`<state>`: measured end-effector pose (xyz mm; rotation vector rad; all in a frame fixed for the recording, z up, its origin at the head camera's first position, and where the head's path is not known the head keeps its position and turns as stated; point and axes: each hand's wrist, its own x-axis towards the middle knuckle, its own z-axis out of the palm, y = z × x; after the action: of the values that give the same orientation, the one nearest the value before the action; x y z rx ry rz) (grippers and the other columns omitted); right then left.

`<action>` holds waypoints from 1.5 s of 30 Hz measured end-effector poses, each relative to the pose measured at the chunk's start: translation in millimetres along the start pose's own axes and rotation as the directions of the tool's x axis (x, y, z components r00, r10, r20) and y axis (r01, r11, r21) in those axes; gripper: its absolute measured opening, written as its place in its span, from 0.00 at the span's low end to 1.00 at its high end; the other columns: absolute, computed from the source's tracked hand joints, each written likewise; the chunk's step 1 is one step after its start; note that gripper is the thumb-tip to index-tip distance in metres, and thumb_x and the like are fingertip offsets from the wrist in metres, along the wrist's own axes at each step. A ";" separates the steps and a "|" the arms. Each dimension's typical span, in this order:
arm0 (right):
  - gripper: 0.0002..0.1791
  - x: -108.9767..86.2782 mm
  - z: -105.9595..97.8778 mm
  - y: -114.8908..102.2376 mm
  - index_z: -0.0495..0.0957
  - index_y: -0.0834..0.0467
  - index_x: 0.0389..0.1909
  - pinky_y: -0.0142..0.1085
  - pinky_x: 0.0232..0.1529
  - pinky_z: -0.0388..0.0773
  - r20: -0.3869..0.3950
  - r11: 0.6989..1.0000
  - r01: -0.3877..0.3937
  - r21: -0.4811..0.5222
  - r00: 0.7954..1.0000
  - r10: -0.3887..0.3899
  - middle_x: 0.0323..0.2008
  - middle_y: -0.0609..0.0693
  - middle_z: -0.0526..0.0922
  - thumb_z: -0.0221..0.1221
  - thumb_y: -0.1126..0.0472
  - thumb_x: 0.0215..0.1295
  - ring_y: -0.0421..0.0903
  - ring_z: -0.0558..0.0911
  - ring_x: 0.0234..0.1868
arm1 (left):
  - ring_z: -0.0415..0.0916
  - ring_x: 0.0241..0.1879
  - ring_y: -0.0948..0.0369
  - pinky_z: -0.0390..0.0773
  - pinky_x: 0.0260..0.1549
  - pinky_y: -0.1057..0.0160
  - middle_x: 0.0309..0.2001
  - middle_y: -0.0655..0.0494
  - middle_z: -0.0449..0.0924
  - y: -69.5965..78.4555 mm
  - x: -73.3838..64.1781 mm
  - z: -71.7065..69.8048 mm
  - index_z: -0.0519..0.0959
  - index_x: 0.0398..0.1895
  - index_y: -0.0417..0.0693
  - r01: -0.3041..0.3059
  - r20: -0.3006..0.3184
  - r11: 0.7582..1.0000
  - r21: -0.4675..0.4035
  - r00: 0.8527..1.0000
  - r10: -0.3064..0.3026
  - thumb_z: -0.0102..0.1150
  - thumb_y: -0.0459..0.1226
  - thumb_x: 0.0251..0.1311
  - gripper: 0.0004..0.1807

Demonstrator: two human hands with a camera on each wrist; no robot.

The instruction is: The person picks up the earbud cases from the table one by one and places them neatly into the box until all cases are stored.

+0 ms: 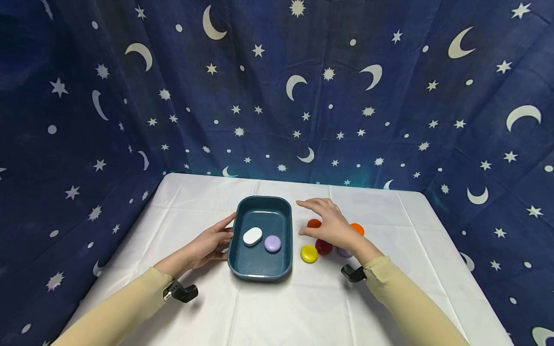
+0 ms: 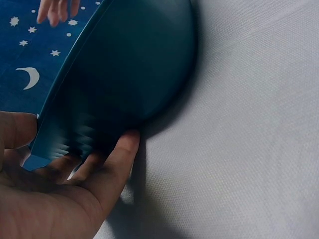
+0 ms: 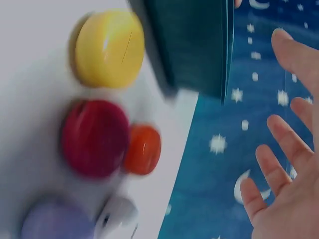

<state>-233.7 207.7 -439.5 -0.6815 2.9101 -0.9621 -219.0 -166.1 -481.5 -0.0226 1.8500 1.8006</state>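
A dark teal rectangular tray stands on the table, holding a white oval piece and a lilac round piece. My left hand touches the tray's outer left wall with spread, fairly straight fingers. To the tray's right, my right hand hovers with fingers and thumb apart, holding nothing. Below and around it lie glossy rounded pieces: yellow, crimson, orange-red, orange and lilac. A greyish-white piece shows only in the right wrist view.
A white cloth covers the table. Dark blue fabric with moons and stars hangs behind it and along both sides. Each wrist wears a black camera strap, with the left camera close over the cloth.
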 end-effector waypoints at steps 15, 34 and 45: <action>0.41 -44.9 -42.1 85.7 0.72 0.45 0.72 0.61 0.63 0.62 -0.032 0.982 -0.169 0.083 0.984 0.173 0.67 0.47 0.75 0.74 0.45 0.58 0.55 0.64 0.67 | 0.72 0.62 0.49 0.81 0.40 0.52 0.78 0.42 0.54 1.4 0.1 0.0 0.50 0.83 0.71 -0.005 0.006 1.000 0.003 1.000 0.005 0.45 0.35 0.77 0.36; 0.41 -66.5 -36.1 143.3 0.73 0.56 0.71 0.56 0.59 0.65 0.001 0.955 -0.287 0.074 0.958 0.287 0.61 0.59 0.77 0.76 0.51 0.56 0.59 0.67 0.59 | 0.73 0.59 0.49 0.81 0.39 0.53 0.78 0.42 0.54 1.6 -1.1 -0.5 0.50 0.83 0.72 -0.002 0.021 1.000 -0.005 1.000 0.002 0.44 0.34 0.78 0.36; 0.39 -65.4 -30.4 148.3 0.75 0.51 0.70 0.59 0.57 0.61 0.009 0.951 -0.310 0.018 0.951 0.310 0.64 0.59 0.75 0.76 0.49 0.56 0.59 0.66 0.61 | 0.73 0.59 0.50 0.80 0.40 0.53 0.78 0.42 0.55 1.2 0.3 -0.6 0.50 0.83 0.71 -0.002 0.028 1.000 -0.012 1.000 0.002 0.43 0.34 0.78 0.36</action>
<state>-238.0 357.8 -507.7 -0.2126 2.8760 -0.9437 -219.9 -166.5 -480.5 -0.0003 1.8208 1.8040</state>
